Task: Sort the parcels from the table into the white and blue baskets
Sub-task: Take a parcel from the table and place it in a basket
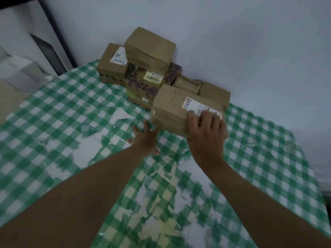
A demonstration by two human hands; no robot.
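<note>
Several brown parcels are piled at the far side of the table against the wall. The nearest brown parcel (175,108) carries a white label, and my right hand (206,133) grips its near right corner, fingers lying over the label. My left hand (145,138) reaches flat toward the parcel's lower left edge, fingers straight, just short of it or touching it. Behind stand a purple-patterned box (141,85), a labelled brown box (112,63) at the left, and a plain brown box (150,47) on top. No basket is in view.
The table wears a worn green-and-white checked cloth (62,108) with torn white patches. A pale wall stands right behind the pile. White furniture with a dark frame (44,47) stands at the far left, beyond the table's edge. Another brown parcel (215,93) lies at the back right.
</note>
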